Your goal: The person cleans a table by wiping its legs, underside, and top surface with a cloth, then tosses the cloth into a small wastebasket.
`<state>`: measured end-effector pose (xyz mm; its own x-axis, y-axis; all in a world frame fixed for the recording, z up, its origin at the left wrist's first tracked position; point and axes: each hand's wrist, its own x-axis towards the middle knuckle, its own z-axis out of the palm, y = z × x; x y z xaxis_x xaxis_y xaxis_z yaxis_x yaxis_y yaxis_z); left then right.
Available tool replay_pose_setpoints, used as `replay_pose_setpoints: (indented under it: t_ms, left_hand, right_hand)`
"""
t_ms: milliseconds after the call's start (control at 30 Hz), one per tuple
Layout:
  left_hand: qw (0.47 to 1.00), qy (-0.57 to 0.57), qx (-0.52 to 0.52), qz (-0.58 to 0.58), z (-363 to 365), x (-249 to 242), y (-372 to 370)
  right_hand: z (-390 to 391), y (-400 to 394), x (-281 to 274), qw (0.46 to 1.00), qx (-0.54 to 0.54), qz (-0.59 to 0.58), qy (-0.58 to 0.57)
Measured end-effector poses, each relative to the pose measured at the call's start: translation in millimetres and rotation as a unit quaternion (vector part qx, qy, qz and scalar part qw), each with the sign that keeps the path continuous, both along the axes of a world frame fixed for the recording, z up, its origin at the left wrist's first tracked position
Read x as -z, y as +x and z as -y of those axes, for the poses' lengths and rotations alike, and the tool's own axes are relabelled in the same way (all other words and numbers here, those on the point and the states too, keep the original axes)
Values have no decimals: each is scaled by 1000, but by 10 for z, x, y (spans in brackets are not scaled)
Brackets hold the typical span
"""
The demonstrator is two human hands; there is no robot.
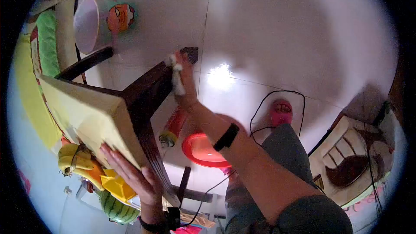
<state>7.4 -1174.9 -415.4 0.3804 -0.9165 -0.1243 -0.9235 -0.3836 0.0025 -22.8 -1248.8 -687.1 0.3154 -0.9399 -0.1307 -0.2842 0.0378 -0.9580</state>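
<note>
A tipped chair or stool with a cream padded seat (pixel 82 104) and dark wooden legs lies at the left of the head view. My left hand (pixel 130 171) rests on the edge of that seat, fingers stretched out flat, with a dark band at the wrist. Near the far end of a dark wooden leg (pixel 151 82), my right hand (pixel 186 80) is closed on a white cloth (pixel 177 80), which is pressed against the wood. The hand is slightly blurred, and its forearm passes over part of a red basin (pixel 187 152).
A red cylinder (pixel 175 123) lies under the leg. A bin (pixel 89 24) stands at the upper left. Bananas (pixel 76 160) and a watermelon (pixel 117 208) sit beside the seat. A black cable (pixel 277 91) loops around my pink slipper (pixel 282 109). Patterned upholstery (pixel 346 160) is at right.
</note>
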Motion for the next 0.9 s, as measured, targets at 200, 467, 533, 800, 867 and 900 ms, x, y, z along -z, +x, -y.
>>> replay_pose_setpoints:
  t_ms: [200,467,533,800,867,900]
  left_hand:
    - [999,18,-49,-7,-182,-4,19]
    - [997,57,-38,19,-428,-63,18]
    - [999,34,-3,16,-176,0,19]
    - [999,20,1,-33,43,-34,18]
    - [999,20,2,-48,34,-32,25]
    - [998,-2,13,-56,35,-38,33]
  right_hand:
    - [-49,71,1300,989,102,42,94]
    - [130,-2,1117,942,127,88,296]
    - [326,-138,446,930,57,195,308]
    - [776,-176,-1268,879,-307,307,198]
    - [749,-263,-1411,822,-286,311,383]
    - [758,-286,-1452,811,-271,288,432]
